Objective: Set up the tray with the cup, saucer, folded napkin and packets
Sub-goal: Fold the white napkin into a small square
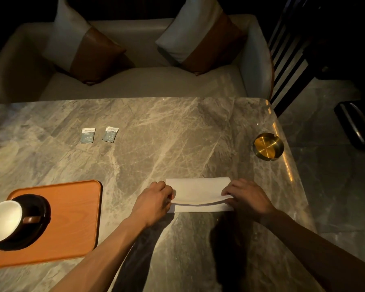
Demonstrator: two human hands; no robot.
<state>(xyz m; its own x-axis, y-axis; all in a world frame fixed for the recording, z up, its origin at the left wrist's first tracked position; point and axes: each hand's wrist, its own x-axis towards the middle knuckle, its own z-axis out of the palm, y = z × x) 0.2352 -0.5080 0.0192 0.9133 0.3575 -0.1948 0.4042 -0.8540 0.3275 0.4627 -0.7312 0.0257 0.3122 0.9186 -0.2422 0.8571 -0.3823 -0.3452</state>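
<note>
A white napkin (pixel 198 190) lies on the marble table, folded into a long strip, its upper layer lifted slightly above the lower one. My left hand (pixel 154 199) pinches the left end of that upper layer. My right hand (pixel 247 197) pinches the right end. An orange wooden tray (pixel 76 207) sits at the near left. On it stands a black saucer (pixel 40 232) carrying a cup (pixel 4 220) with a white inside and dark outside. Two small blue-and-white packets (pixel 88 135) (pixel 110 134) lie side by side farther back on the table.
A brass ashtray (pixel 268 146) stands near the table's right edge (pixel 291 165). Behind the table is a pale sofa (pixel 139 81) with two white-and-brown cushions. Dark floor and a black object lie to the right.
</note>
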